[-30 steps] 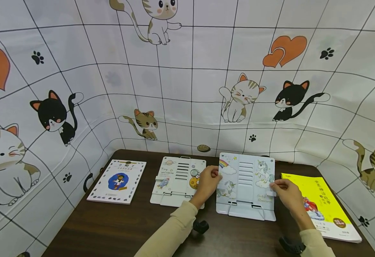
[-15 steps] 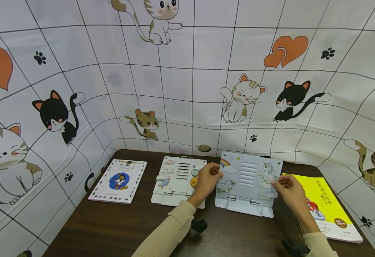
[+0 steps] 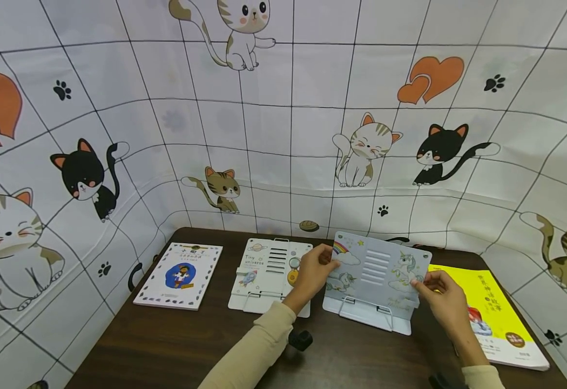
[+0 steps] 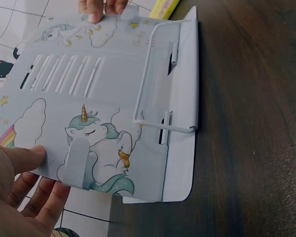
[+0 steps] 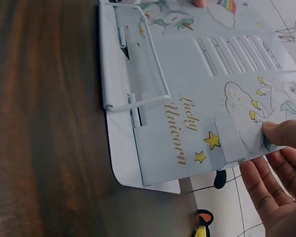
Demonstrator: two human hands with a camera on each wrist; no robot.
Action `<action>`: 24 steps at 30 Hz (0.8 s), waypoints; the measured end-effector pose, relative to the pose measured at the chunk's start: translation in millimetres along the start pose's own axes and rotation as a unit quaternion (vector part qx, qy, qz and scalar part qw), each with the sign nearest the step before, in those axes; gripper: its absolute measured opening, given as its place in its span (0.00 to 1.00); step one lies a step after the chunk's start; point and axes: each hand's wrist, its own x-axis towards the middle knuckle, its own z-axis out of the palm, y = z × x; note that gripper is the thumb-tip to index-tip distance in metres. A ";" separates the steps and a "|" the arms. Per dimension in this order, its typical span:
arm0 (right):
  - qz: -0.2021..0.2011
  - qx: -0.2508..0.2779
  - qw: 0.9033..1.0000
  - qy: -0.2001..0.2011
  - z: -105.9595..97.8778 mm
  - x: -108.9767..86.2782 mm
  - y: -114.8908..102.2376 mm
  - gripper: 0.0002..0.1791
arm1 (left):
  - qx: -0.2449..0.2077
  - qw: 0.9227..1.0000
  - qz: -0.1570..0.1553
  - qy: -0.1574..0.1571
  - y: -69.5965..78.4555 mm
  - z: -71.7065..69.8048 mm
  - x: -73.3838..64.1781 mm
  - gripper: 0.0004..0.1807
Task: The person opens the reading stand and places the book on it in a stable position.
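Note:
A pale metal book stand (image 3: 376, 270) printed with unicorns, a rainbow and "Lucky Unicorn" lettering is between my two hands, its back plate tilted up from the base. My left hand (image 3: 312, 272) pinches the plate's left edge, thumb on the front and fingers behind, as the left wrist view shows near a side clip (image 4: 77, 163). The opposite edge is pinched by my right hand (image 3: 444, 300), its thumb (image 5: 281, 132) over the unicorn picture. A wire page holder (image 4: 144, 74) folds across the base. Beside my left forearm lies a second stand (image 3: 259, 275) marked "Tiny universe".
A white book (image 3: 179, 275) with a blue round picture lies at the table's left. To the right, partly behind my right hand, is a yellow book (image 3: 502, 302). Cat-printed cloth (image 3: 264, 124) hangs behind the dark wooden table (image 3: 167, 346).
The unicorn stand's back plate has risen more upright and the stand has turned slightly, its right side coming nearer. Both hands keep hold of its edges.

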 end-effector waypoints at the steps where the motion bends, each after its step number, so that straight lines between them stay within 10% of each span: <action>1: 0.000 -0.004 1.000 0.003 0.3 -1.9 0.3 0.21 | 0.002 1.000 0.000 0.001 -0.6 0.6 0.8 0.12; 11: -0.089 -0.007 0.995 0.035 14.0 -32.4 -6.4 0.14 | 0.033 0.999 0.043 0.000 -6.1 -0.4 18.2 0.18; 24: -0.246 -0.001 0.968 0.040 45.3 -70.2 -35.6 0.17 | 0.029 0.999 0.024 -0.035 -5.9 -2.8 40.4 0.21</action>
